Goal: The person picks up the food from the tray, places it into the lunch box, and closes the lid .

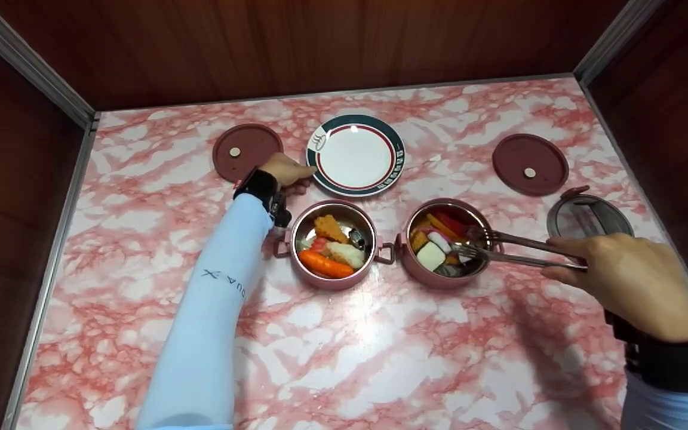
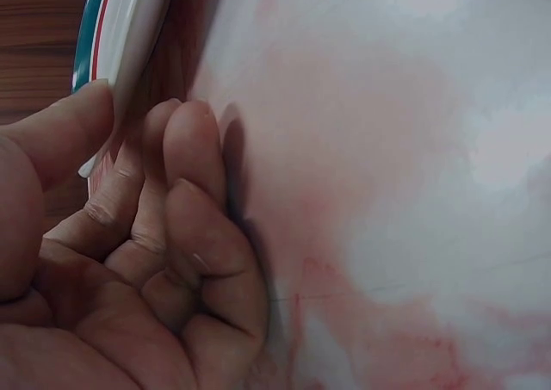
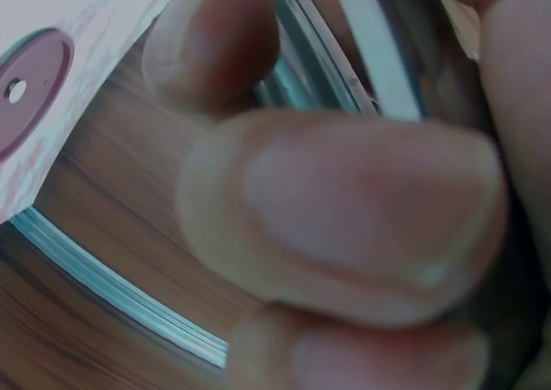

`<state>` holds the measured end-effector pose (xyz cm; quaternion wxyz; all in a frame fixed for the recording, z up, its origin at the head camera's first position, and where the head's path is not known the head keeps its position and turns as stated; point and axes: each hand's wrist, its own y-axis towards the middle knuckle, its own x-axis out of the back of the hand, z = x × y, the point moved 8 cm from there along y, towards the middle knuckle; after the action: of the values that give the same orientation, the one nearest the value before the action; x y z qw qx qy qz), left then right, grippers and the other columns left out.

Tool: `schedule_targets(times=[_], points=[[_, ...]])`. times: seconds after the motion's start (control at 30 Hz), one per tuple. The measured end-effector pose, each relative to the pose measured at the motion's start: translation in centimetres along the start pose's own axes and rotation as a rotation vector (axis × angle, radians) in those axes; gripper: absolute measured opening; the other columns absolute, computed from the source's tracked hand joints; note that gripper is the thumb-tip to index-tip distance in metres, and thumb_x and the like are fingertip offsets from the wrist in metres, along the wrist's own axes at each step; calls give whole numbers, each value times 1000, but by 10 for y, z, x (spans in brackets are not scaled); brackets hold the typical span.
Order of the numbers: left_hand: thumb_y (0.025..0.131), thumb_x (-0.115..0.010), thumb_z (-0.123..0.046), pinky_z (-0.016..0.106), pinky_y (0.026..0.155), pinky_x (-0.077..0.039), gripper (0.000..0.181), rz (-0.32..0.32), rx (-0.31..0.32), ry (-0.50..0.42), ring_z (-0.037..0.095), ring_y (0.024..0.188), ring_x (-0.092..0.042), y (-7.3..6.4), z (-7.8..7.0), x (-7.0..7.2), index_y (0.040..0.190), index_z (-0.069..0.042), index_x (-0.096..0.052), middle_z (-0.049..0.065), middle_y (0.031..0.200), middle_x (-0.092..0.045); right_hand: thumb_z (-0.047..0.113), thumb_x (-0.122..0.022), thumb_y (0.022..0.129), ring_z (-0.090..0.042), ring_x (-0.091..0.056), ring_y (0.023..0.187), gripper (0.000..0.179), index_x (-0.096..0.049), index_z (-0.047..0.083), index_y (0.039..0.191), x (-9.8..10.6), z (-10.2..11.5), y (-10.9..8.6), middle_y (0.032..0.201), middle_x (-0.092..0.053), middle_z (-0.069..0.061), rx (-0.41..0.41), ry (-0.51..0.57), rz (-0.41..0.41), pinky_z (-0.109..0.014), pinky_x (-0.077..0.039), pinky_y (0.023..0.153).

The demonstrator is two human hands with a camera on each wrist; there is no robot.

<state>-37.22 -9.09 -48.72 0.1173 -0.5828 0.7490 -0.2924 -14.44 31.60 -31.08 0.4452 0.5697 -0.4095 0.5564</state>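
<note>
In the head view my left hand (image 1: pixel 287 171) pinches the near-left rim of a white plate (image 1: pixel 356 154) with a dark green and red border. The left wrist view shows the thumb (image 2: pixel 82 127) on the plate's edge and the other fingers curled. My right hand (image 1: pixel 636 283) grips metal tongs (image 1: pixel 526 242), whose tips reach into the right pink pot (image 1: pixel 430 278). A pale block (image 1: pixel 431 257), a white piece and red and yellow pieces lie in that pot. Whether the tips hold a piece, I cannot tell. Fingers cover much of the tongs (image 3: pixel 323 50) in the right wrist view.
The left pink pot (image 1: pixel 332 283) contains a carrot (image 1: pixel 325 264), a golden-brown piece (image 1: pixel 328 227) and other food. Dark red discs lie at the back left (image 1: pixel 251 140) and back right (image 1: pixel 529 155). Beside my right hand is a see-through grey lid (image 1: pixel 574 220). Brown panels (image 1: pixel 332 48) border the marbled table.
</note>
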Motion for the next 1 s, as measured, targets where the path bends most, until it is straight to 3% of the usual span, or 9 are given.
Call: schedule_targets(times=[0.1, 0.2, 0.37, 0.47, 0.63, 0.83, 0.87, 0.9, 1.0], points=[[93, -70, -19, 22, 61, -57, 24, -4, -5, -11, 10, 50, -60, 1, 0, 0, 91, 5, -66, 7, 70, -65, 43, -82, 78, -29, -57, 51, 34, -77, 22, 104, 2, -3, -1, 61, -63, -3, -18, 1, 2, -43, -35, 35], [93, -71, -20, 21, 59, -57, 25, 0, -15, -3, 10, 50, -60, 1, 0, 0, 91, 6, -67, 7, 70, -65, 48, -79, 80, -35, -58, 53, 39, -77, 24, 111, 6, -8, -2, 69, -67, -14, -64, 12, -5, -50, -37, 36], [94, -70, -23, 19, 54, -54, 28, 0, -14, 37, 10, 50, -60, 1, 0, 1, 91, 5, -68, 7, 70, -65, 45, -81, 79, -47, -58, 56, 48, -73, 20, 119, 15, -13, -3, 73, -66, -25, -93, 39, -148, -58, -34, 37], [94, -70, -23, 19, 54, -53, 29, 3, -3, 40, 10, 51, -60, -1, 0, 1, 93, 6, -68, 7, 72, -65, 41, -84, 76, -50, -57, 57, 51, -72, 18, 121, 19, -16, -3, 69, -64, -24, -87, 62, -260, -59, -31, 35], [94, -70, -22, 19, 54, -54, 28, 13, 11, 24, 10, 51, -60, -1, 0, 0, 94, 6, -67, 8, 73, -65, 39, -86, 75, -47, -60, 63, 56, -70, 21, 125, 19, -23, -2, 69, -63, -15, -121, 119, -351, -62, -31, 39], [94, -70, -22, 20, 57, -55, 29, 8, 3, 22, 10, 51, -61, -5, -2, -1, 96, 6, -67, 8, 72, -65, 31, -88, 74, -37, -58, 58, 57, -69, 16, 126, 23, -24, 4, 68, -59, -11, -76, 131, -485, -63, -37, 46], [94, -69, -22, 20, 57, -56, 28, 10, -2, 25, 10, 51, -61, -5, -2, -1, 95, 6, -67, 8, 72, -65, 30, -88, 74, -34, -55, 56, 57, -69, 15, 126, 23, -24, 5, 67, -57, -10, -66, 133, -501, -61, -37, 46], [93, -72, -23, 21, 55, -55, 28, 34, -9, 9, 10, 50, -60, 5, 2, 0, 91, 4, -68, 7, 70, -64, 29, -88, 74, -32, -53, 55, 57, -69, 14, 126, 23, -24, 7, 67, -56, -10, -61, 139, -512, -59, -37, 46], [93, -71, -23, 21, 56, -55, 28, 33, -21, 15, 10, 50, -60, 5, 2, -1, 90, 5, -68, 6, 69, -64, 26, -88, 75, -29, -48, 54, 56, -69, 14, 127, 22, -27, 11, 66, -54, -9, -51, 160, -527, -54, -35, 46]])
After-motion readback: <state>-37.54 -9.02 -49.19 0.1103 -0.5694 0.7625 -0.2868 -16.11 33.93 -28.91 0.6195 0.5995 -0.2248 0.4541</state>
